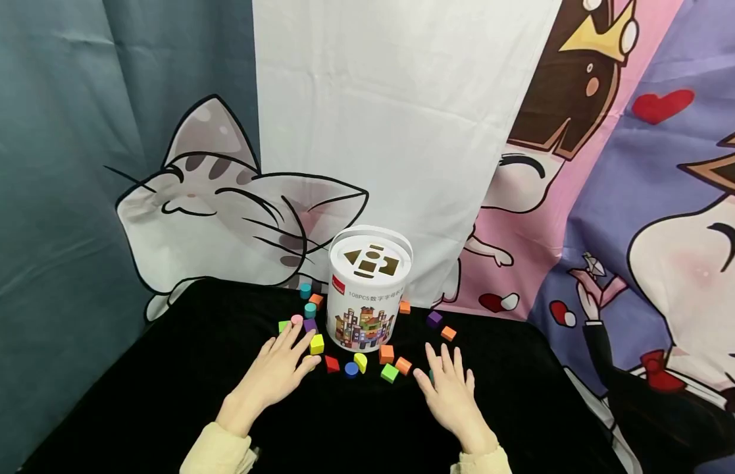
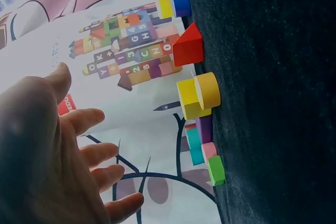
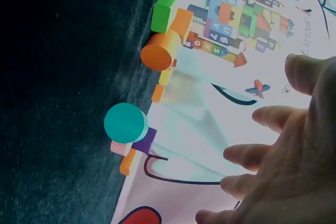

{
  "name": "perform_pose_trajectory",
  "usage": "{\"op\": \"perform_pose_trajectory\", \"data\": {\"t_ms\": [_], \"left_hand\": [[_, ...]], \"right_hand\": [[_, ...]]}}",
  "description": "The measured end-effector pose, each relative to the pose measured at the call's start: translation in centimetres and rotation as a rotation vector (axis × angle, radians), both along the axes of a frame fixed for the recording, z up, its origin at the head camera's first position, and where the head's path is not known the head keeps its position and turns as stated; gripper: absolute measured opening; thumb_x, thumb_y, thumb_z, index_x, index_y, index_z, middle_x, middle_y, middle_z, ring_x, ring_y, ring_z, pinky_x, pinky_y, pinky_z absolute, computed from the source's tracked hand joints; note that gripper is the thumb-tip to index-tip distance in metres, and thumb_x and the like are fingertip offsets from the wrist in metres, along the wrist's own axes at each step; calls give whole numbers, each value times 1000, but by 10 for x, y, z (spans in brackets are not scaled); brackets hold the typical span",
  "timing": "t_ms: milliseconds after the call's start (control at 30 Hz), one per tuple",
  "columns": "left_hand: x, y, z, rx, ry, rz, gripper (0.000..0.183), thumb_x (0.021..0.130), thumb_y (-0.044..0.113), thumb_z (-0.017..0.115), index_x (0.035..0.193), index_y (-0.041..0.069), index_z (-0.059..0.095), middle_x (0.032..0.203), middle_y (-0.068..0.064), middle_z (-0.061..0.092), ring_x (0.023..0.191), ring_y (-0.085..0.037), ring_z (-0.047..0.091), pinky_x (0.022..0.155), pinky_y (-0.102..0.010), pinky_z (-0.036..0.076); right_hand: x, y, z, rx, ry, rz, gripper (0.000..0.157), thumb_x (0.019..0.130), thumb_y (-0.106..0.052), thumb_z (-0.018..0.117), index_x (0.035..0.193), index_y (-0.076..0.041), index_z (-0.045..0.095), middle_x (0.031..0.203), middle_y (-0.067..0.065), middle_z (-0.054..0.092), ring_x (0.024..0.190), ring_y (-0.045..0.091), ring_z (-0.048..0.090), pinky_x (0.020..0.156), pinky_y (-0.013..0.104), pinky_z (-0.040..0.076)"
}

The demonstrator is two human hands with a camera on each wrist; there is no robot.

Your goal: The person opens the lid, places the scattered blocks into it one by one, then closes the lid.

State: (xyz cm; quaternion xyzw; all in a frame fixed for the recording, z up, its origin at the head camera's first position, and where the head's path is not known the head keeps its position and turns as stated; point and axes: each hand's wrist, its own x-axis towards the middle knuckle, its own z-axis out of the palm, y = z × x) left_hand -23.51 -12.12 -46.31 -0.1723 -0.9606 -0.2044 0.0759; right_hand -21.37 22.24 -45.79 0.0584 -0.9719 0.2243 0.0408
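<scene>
My left hand hovers with spread fingers at the left of the loose toy blocks, nearest a yellow cube and a pink block. In the left wrist view, an orange-yellow cylinder and a red triangular block stand beyond its fingers. My right hand, also spread and holding nothing, is over the right side. Near it are an orange cylinder and a teal cylinder, the latter mostly hidden by the fingers in the head view. Between the hands lie a blue cylinder and a green block.
A white lidded bucket with shaped cutouts in its lid stands behind the blocks. Teal cylinders lie to its left, a purple block to its right. Black cloth covers the table; a cartoon-printed curtain hangs behind.
</scene>
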Motion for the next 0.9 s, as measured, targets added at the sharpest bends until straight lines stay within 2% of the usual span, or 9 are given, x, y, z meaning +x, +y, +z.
{"op": "perform_pose_trajectory", "data": {"t_ms": [200, 400, 567, 667, 767, 900], "left_hand": [[-3, -4, -4, 87, -75, -15, 69, 100, 60, 36, 152, 14, 36, 161, -13, 13, 146, -33, 14, 111, -61, 16], [-16, -7, -9, 254, -163, -17, 71, 99, 62, 38, 154, 19, 33, 161, -7, 12, 145, -36, 15, 110, -62, 18], [-27, -8, -12, 354, -207, -27, 65, 102, 56, 38, 155, 20, 30, 162, -7, 13, 145, -36, 16, 112, -60, 16], [-33, -6, -13, 414, -235, -34, 70, 100, 61, 34, 156, 19, 26, 162, -7, 13, 146, -32, 13, 114, -56, 14], [-42, -1, -10, 452, -245, -46, 78, 98, 67, 30, 157, 17, 22, 162, -7, 13, 147, -29, 9, 114, -55, 12], [-55, 6, -4, 522, -263, -74, 82, 96, 70, 29, 157, 16, 22, 161, -7, 15, 147, -27, 10, 115, -54, 12]], "right_hand": [[1, 0, 6, -7, -32, 20, 77, 98, -66, 30, 156, -16, 26, 158, 22, 17, 145, 42, -5, 105, 71, 1], [-4, 4, 20, -10, -26, 59, 76, 99, -65, 32, 156, -15, 26, 156, 23, 24, 145, 43, -4, 106, 70, 0], [-6, 1, 40, 8, 37, 140, 71, 100, -57, 40, 155, -13, 30, 153, 25, 30, 144, 44, 2, 106, 70, 5], [-10, -3, 56, 46, 83, 189, 66, 101, -51, 46, 153, -12, 34, 152, 25, 31, 144, 45, 8, 106, 71, 10], [-15, -9, 75, 122, 133, 238, 61, 100, -42, 53, 150, -10, 40, 153, 25, 30, 143, 46, 11, 105, 71, 15], [-23, -20, 102, 273, 196, 312, 56, 98, -38, 58, 146, -11, 47, 153, 25, 29, 143, 45, 14, 105, 69, 21]]}}
